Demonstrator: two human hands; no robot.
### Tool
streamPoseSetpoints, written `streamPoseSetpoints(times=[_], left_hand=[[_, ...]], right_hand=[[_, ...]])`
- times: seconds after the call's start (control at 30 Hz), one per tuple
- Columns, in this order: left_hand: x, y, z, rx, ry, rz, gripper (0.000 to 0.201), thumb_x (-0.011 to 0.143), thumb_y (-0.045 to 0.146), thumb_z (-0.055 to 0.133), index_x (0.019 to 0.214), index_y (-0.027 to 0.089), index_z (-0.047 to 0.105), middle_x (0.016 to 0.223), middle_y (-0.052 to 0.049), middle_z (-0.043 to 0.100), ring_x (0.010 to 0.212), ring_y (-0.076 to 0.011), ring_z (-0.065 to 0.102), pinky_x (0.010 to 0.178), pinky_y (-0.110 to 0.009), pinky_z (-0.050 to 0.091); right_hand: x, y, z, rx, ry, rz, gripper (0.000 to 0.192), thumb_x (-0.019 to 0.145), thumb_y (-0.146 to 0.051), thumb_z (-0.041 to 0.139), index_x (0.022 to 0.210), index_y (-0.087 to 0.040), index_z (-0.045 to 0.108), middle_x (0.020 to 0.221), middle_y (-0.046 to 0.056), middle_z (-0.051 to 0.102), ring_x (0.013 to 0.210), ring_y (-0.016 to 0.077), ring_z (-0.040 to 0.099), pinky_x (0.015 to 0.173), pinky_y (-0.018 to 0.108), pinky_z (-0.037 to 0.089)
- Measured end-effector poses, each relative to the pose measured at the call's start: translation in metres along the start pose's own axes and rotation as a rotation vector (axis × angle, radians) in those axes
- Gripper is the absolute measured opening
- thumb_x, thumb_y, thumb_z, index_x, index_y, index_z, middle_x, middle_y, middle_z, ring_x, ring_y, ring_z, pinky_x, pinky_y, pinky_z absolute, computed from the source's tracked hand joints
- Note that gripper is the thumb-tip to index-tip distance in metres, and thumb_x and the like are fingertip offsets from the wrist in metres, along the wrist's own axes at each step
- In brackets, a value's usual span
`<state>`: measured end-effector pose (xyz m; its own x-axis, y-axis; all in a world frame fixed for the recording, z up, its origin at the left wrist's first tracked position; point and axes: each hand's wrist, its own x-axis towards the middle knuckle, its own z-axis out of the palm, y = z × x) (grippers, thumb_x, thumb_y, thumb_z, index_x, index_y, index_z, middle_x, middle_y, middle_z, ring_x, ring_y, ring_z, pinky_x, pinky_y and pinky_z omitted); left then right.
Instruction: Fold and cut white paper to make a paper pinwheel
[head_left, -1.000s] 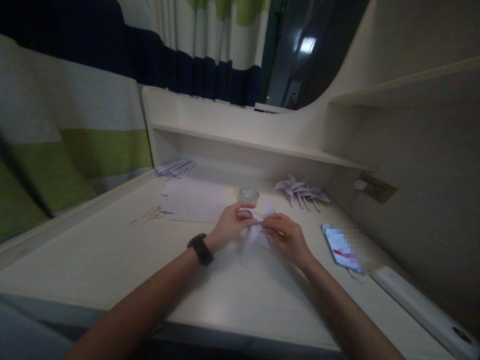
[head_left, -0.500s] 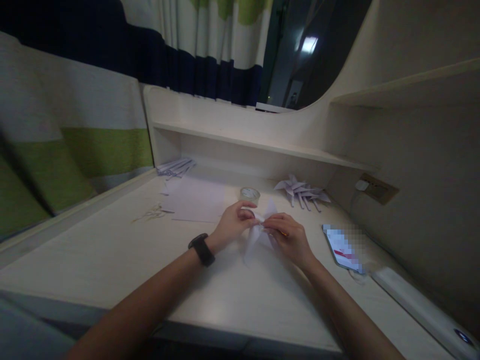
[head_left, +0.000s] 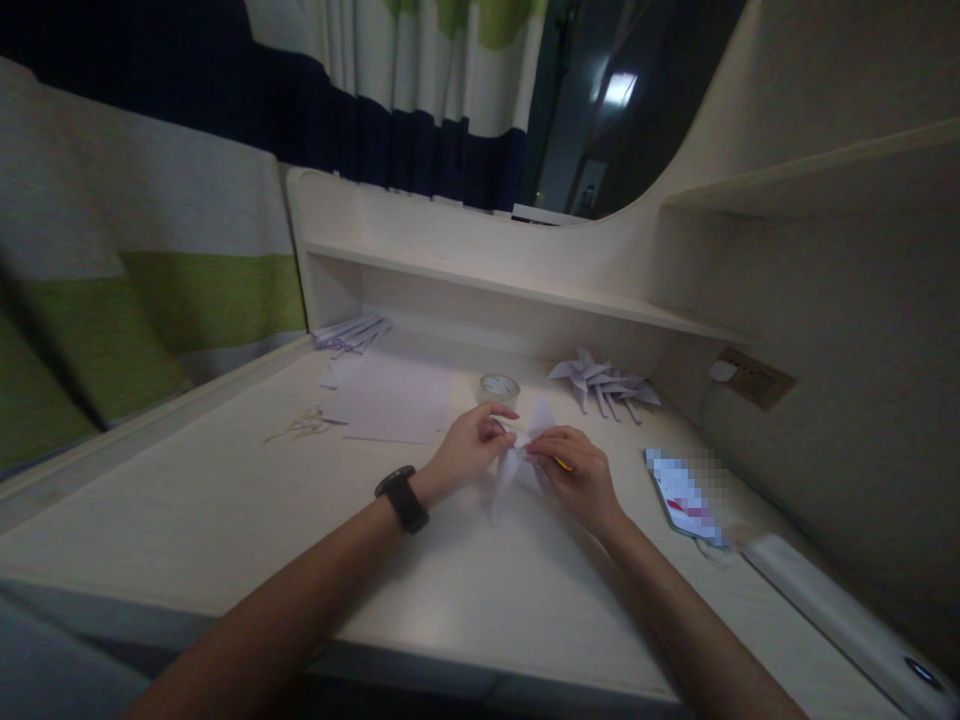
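Note:
A white paper pinwheel (head_left: 505, 484) is held over the desk between my two hands, its blades pointing up and down. My left hand (head_left: 471, 445), with a black watch on the wrist, pinches it near the centre from the left. From the right, my right hand (head_left: 579, 470) is closed at the same centre, fingertips almost meeting those of the left. A small yellow thing (head_left: 562, 464) shows under the right fingers; its kind is too hidden to tell. Just behind the hands stands a roll of clear tape (head_left: 499, 388).
Finished paper pinwheels (head_left: 604, 383) lie at the back right, rolled paper sticks (head_left: 352, 333) at the back left. White paper sheets (head_left: 397, 395) and thin pale strips (head_left: 304, 425) lie left of my hands. A phone (head_left: 684, 497) and a long white device (head_left: 840, 615) sit at the right.
Both hands keep hold of the pinwheel in almost the same spot. The fingers have shifted slightly at its centre, and the yellow thing has moved a little left.

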<state>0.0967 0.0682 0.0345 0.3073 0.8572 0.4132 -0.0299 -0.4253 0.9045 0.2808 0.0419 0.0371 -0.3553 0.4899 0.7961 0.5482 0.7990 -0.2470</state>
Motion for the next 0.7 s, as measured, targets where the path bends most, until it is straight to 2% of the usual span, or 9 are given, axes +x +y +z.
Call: streamPoseSetpoints(times=[0.13,0.27,0.37,0.47,0.7], left_hand=[[-0.0004,-0.0002,0.0012,-0.002,-0.022,-0.003,0.026,0.077,0.023,0.062,0.1,0.014,0.055,0.061,0.003,0.056,0.057,-0.0114,0.055,0.057,-0.024,0.042],[-0.0026,0.0013,0.0022,-0.051,-0.03,0.01,0.035,0.069,0.021,0.069,0.101,0.014,0.055,0.071,0.002,0.056,0.063,-0.0117,0.057,0.063,-0.026,0.046],[-0.0036,0.0005,0.0015,-0.046,-0.039,0.025,0.038,0.068,0.019,0.07,0.103,0.015,0.055,0.083,-0.001,0.057,0.068,-0.0118,0.059,0.068,-0.028,0.048],[-0.004,0.0002,0.0003,-0.042,-0.065,0.034,0.039,0.068,0.018,0.07,0.104,0.015,0.056,0.089,-0.003,0.057,0.071,-0.0123,0.06,0.069,-0.029,0.049],[-0.0051,0.0047,-0.0009,-0.025,-0.087,0.048,0.043,0.065,0.02,0.074,0.104,0.014,0.058,0.086,-0.002,0.056,0.072,-0.0129,0.059,0.066,-0.028,0.049]], right_hand=[[-0.0015,-0.001,0.0019,-0.011,0.023,0.062,0.012,0.08,-0.019,0.062,0.089,-0.023,0.07,0.084,0.006,0.067,0.083,0.0199,0.061,0.077,0.036,0.049],[-0.0012,-0.0026,0.0029,0.045,0.025,0.177,0.013,0.077,-0.025,0.067,0.089,-0.023,0.07,0.089,0.007,0.064,0.088,0.0214,0.06,0.08,0.037,0.049],[-0.0005,-0.0007,0.0027,0.146,0.016,0.291,0.015,0.076,-0.028,0.068,0.09,-0.022,0.07,0.091,0.007,0.063,0.083,0.02,0.06,0.078,0.036,0.05],[0.0007,0.003,0.0012,0.209,-0.005,0.371,0.017,0.074,-0.03,0.07,0.089,-0.022,0.069,0.085,0.005,0.065,0.077,0.0193,0.061,0.076,0.036,0.049],[0.0038,0.001,-0.0019,0.255,-0.044,0.352,0.023,0.072,-0.036,0.072,0.089,-0.021,0.07,0.086,0.007,0.066,0.08,0.0204,0.061,0.076,0.035,0.049]])
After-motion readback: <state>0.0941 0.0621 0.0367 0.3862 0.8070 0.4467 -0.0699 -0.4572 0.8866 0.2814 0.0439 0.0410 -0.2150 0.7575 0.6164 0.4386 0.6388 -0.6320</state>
